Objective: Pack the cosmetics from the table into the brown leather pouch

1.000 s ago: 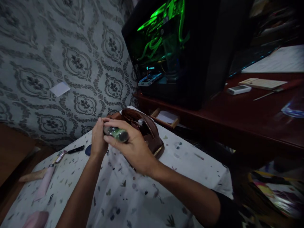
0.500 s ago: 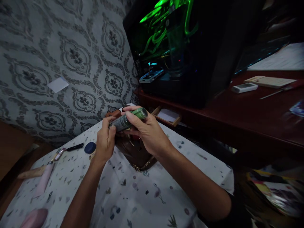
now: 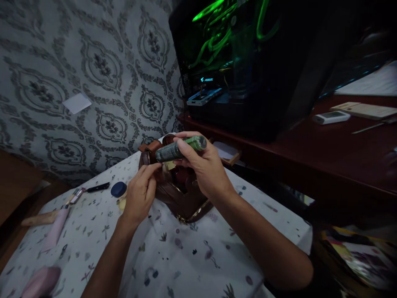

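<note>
A small green bottle [image 3: 169, 152] with a dark label and a clear green end lies in my right hand [image 3: 206, 165], thumb on top and fingers beneath. It tilts slightly, above an open brown leather handbag [image 3: 182, 200] with a gold zipper. My left hand [image 3: 141, 192] is at the bag's left rim, fingers bent and apparently gripping the edge; its fingertips are partly hidden. Inside the bag's mouth something yellowish and dark red shows, too dim to name. Close to my left hand stands a jar with a blue lid [image 3: 118, 189].
On the patterned tablecloth [image 3: 176, 260] at left lie a pink tube [image 3: 57, 227], a black-handled brush [image 3: 98, 187], a wooden-looking item [image 3: 39, 219] and a pink object [image 3: 41, 281]. A computer case [image 3: 235, 99] stands on the red desk [image 3: 297, 153] behind.
My left hand has let go of the green bottle and moved down to the bag's rim. My right hand keeps the bottle, now slightly farther right. The view has shifted a little.
</note>
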Demonstrator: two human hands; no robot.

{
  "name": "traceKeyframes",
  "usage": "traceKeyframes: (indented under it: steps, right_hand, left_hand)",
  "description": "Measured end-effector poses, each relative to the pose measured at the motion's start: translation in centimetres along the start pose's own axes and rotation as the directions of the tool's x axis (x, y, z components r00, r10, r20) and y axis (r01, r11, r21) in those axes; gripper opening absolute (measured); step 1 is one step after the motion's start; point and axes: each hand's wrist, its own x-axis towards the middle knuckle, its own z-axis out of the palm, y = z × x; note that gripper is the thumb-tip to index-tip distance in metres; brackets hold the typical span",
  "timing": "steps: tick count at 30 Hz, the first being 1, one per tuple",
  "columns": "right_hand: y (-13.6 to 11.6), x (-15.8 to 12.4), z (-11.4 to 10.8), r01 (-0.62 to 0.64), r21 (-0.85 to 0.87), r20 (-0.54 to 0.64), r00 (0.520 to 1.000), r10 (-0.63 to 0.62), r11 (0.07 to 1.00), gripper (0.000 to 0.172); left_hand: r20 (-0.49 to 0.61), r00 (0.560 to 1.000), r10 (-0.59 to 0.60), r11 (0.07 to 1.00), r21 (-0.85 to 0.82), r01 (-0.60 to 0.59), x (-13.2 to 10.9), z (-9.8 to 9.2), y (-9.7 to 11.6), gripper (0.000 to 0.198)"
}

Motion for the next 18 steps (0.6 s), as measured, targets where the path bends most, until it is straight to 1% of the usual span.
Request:
traceKeyframes:
  steps: [4, 7, 10, 12, 16, 18]
  right_hand:
    - [0.0, 0.4, -0.2, 0.077, -0.13, -0.011, 0.997, -0.079, 0.988, 0.027]
    - [-0.3, 0.8, -0.4, 0.118, -0.262, 0.001, 0.993, -0.121, 0.958, 0.024]
    - [-0.7, 1.2, -0.8, 0.154, -0.356, 0.034, 0.988, -0.152, 0.922, 0.024]
    - [-0.8, 1.4, -1.0, 0.185, -0.414, 0.072, 0.983, -0.17, 0.891, 0.024]
    - [-1.1, 1.7, -1.4, 0.242, -0.538, 0.199, 0.967, -0.157, 0.808, 0.023]
    - [-1.2, 1.8, -1.5, 0.258, -0.615, 0.264, 0.958, -0.114, 0.745, 0.022]
  left_hand:
    - [0.161, 0.987, -0.005, 1.0, -0.006, 0.006, 0.6, -0.7, -0.4, 0.043]
    - [0.296, 0.955, -0.019, 0.999, 0.035, 0.009, 1.5, -1.2, -0.2, 0.051]
    - [0.367, 0.93, -0.019, 1.0, -0.011, 0.024, 2.6, -1.6, 0.1, 0.051]
    - [0.4, 0.916, -0.041, 0.993, -0.089, 0.083, 3.3, -1.9, 0.0, 0.045]
    - [0.497, 0.862, -0.094, 0.946, -0.224, 0.233, 4.3, -2.0, -0.5, 0.032]
    - [0.495, 0.86, -0.125, 0.918, -0.271, 0.289, 4.4, -1.8, -0.8, 0.026]
